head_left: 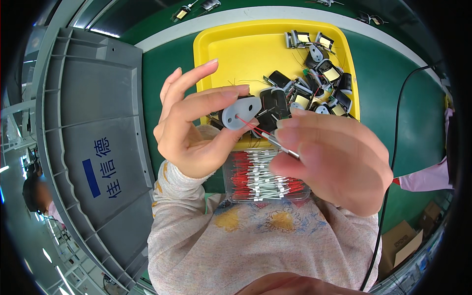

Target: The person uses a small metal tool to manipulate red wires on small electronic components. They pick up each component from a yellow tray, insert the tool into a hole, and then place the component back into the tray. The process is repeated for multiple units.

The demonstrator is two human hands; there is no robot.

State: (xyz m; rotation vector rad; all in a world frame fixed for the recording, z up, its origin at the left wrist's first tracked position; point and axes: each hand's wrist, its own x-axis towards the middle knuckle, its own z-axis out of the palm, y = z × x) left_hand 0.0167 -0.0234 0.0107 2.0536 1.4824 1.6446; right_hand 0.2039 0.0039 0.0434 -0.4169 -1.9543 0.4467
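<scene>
My left hand pinches a small part with a light grey rounded end plate and a dark body, over the near side of the yellow tray. Two holes show in the plate's face, and thin red wires run out of one toward my right hand. My right hand is closed on a slim silvery rod-shaped tool, its far end meeting the wires by a small white piece. The fingers partly hide this tool. Below both hands, a clear box holds many red wires with white connectors.
The yellow tray holds several similar black and grey parts on its right. A grey crate stands at left. A black cable hangs at right, above cardboard boxes. More parts lie beyond the pale rail.
</scene>
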